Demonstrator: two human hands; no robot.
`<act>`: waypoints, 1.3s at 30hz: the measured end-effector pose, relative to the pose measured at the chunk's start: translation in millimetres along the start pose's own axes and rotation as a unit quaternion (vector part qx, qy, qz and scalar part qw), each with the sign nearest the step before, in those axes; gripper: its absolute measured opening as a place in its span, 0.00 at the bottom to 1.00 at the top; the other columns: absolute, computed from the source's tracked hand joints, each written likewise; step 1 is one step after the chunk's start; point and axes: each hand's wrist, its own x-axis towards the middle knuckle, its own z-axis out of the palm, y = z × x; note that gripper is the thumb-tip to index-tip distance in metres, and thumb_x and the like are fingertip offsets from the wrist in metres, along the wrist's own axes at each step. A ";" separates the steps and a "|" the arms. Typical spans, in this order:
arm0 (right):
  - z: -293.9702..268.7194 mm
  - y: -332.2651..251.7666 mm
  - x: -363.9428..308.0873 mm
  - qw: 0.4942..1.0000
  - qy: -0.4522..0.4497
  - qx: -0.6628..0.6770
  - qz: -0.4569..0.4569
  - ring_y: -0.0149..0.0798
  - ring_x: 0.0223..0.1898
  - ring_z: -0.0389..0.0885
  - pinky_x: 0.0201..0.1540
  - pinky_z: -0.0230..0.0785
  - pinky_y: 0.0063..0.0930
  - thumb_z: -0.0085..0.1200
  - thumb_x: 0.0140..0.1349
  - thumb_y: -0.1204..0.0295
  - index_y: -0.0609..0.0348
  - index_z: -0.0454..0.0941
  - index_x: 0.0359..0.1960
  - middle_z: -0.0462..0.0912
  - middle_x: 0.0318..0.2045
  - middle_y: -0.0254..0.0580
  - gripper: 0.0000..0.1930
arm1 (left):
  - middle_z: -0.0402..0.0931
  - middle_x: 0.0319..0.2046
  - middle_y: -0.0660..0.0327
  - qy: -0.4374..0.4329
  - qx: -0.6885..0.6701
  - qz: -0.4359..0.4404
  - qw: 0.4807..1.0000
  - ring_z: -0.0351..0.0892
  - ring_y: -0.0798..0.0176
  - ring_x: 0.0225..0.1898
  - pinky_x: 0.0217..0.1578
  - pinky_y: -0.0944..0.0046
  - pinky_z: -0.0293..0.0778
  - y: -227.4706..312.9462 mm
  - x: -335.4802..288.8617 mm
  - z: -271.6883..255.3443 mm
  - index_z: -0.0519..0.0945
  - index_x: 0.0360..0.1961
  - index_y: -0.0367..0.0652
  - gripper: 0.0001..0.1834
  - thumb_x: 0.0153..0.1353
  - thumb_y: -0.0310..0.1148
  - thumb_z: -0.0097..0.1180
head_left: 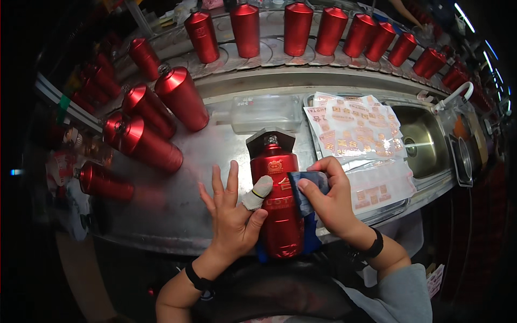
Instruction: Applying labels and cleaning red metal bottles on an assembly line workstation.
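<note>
A glossy red bottle point(280, 226) with gold raised lettering lies in front of me, its neck pointing away and resting in a dark angular holder point(285, 141). Blue material point(311, 237) shows beneath its near end. My left hand point(234, 218) is at the bottle's left side with fingers spread. A white covering point(257, 194) wraps its index finger, which touches the bottle's front. Pinched between thumb and fingers of my right hand point(331, 196) is a folded dark blue cloth-like piece point(308, 188), against the bottle's right side. Exactly what that piece is, I cannot tell.
White sheets with gold-red printed decals point(358, 129) lie on a tray to the right, beside a metal sink point(417, 140) with a white tap point(455, 96). A clear rectangular container point(266, 113) sits beyond the bottle. Several red bottles point(183, 99) stand left; more line a conveyor point(269, 56) behind.
</note>
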 end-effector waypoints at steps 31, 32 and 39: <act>24.9 -12.5 9.4 0.994 0.060 0.086 -0.025 0.24 0.37 0.77 0.37 0.70 0.19 0.64 0.58 0.79 0.62 0.74 0.43 0.79 0.35 0.37 0.14 | 0.47 0.75 0.47 -0.058 0.026 0.077 0.995 0.31 0.36 0.76 0.65 0.30 0.15 -30.7 -8.3 -20.7 0.85 0.50 0.57 0.25 0.69 0.58 0.42; 25.7 -11.3 11.5 0.995 0.037 0.009 -0.096 0.25 0.36 0.77 0.35 0.69 0.20 0.65 0.57 0.79 0.61 0.75 0.40 0.79 0.34 0.37 0.12 | 0.46 0.75 0.46 -0.054 0.000 0.040 0.998 0.30 0.35 0.76 0.65 0.30 0.15 -33.6 -14.1 -19.4 0.85 0.51 0.56 0.28 0.70 0.60 0.39; 55.0 -10.9 7.7 0.953 -0.099 -0.091 -0.273 0.42 0.32 0.78 0.40 0.66 0.35 0.65 0.40 0.84 0.56 0.80 0.29 0.81 0.28 0.37 0.13 | 0.48 0.74 0.43 -0.033 -0.120 -0.021 0.992 0.37 0.33 0.75 0.65 0.29 0.19 -89.5 -27.4 -21.3 0.81 0.58 0.54 0.27 0.71 0.56 0.41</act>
